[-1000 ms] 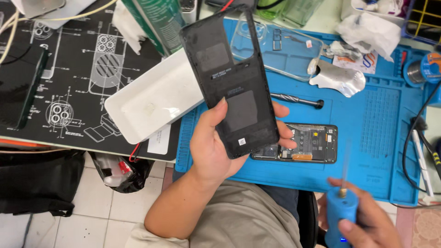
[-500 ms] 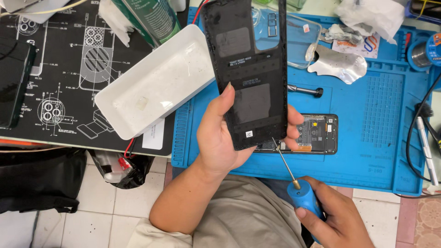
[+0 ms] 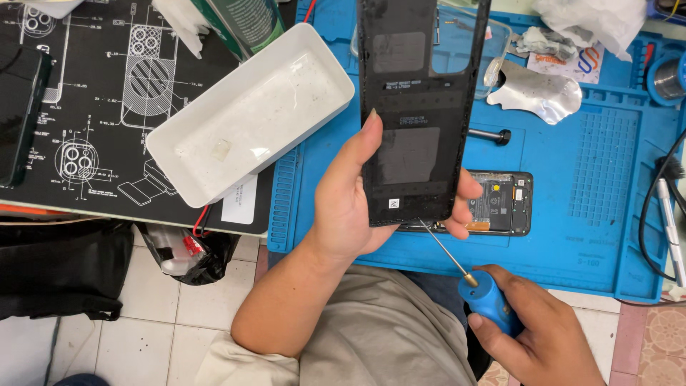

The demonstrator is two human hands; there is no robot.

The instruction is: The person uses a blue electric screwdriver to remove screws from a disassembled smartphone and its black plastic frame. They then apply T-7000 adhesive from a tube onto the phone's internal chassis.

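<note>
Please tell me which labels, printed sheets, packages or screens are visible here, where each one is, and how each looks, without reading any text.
Small sticker: low on the black phone back cover in the left hand; white square.
Paper tag: under the white tray; white rectangle.
Printed card: top right of the blue mat; white with coloured marks.
Black mat: left; white line drawings.
Green package: top edge; label unclear.

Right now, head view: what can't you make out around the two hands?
- Black back cover held by the left hand: top end cut off by the frame edge.
- Opened phone on the blue mat: its left part hidden behind the cover.
- Screwdriver in the right hand: tip lost at the cover's lower edge; contact unclear.
- Screws: too small to tell.
</note>
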